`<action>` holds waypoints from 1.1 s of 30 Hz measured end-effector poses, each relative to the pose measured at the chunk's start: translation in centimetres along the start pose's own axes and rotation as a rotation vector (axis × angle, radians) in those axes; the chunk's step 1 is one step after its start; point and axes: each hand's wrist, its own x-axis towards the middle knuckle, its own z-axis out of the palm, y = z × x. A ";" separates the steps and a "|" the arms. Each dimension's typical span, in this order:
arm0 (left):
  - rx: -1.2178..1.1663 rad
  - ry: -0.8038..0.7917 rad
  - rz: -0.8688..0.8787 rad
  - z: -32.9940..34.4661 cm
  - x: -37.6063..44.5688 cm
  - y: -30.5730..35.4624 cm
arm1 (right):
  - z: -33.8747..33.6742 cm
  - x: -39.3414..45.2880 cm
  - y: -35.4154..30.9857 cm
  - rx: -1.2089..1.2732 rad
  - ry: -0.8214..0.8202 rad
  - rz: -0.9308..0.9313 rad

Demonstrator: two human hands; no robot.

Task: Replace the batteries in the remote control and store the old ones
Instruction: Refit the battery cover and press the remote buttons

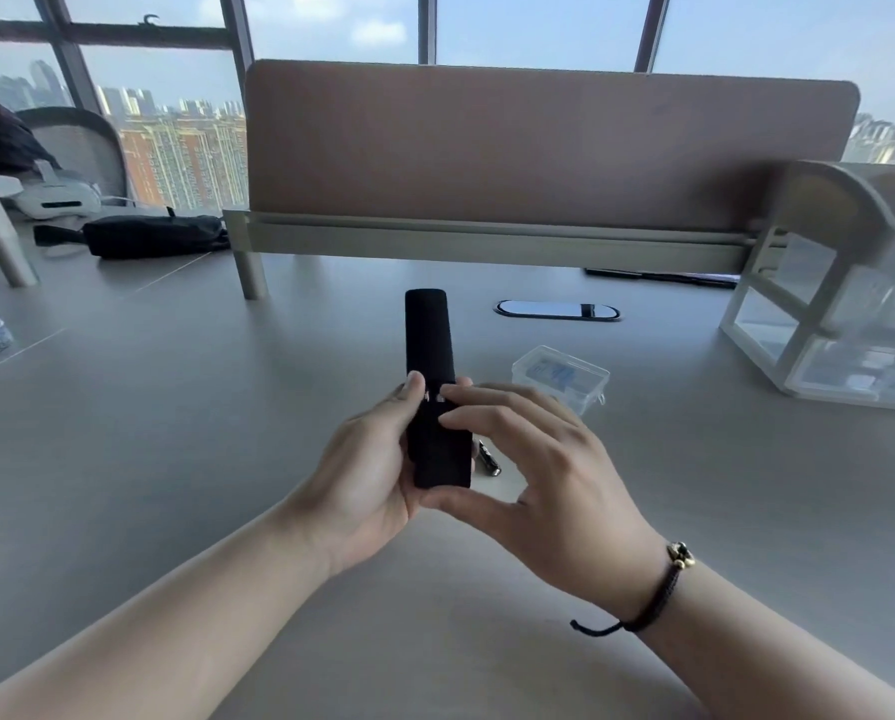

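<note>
Black and slim, the long plastic remote control (432, 387) stood lifted above the pale grey counter (175, 433), its far end pointing away from the person. The left hand (372, 470) was the grip clasping its near end from the left with the thumb on top, while the right hand (533, 459) pinched that same end, fingertips on its face and thumb beneath. A small dark cylindrical battery (488, 457) lay on the counter just right of the remote, and a clear lidded plastic box (562, 377) sat near, further back.

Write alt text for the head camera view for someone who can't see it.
Two bare hands, left hand and right hand, grip a slim black remote control above a grey desk. A small clear plastic box and one dark battery lie beside them.
</note>
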 end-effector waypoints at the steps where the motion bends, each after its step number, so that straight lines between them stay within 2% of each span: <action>1: 0.000 -0.016 -0.003 0.1 -0.1 0.0 | -0.1 0.0 0.1 -0.023 -0.004 -0.009; 8: -0.025 -0.142 -0.022 0.2 -0.4 0.0 | -0.3 0.1 0.6 -0.120 -0.045 -0.017; 12: -0.061 -0.172 -0.058 0.7 -0.7 -0.1 | -0.3 0.1 0.8 -0.162 -0.039 -0.031; 18: -0.160 -0.128 -0.074 1.0 -0.9 -0.2 | -0.1 0.0 0.4 -0.159 -0.032 -0.019; 22: -0.260 -0.160 -0.086 1.0 -0.9 -0.2 | 0.1 0.1 0.2 -0.174 0.017 -0.035; 33: -0.327 -0.291 -0.109 0.3 -0.9 0.1 | -0.4 0.2 -0.7 -0.260 0.051 -0.076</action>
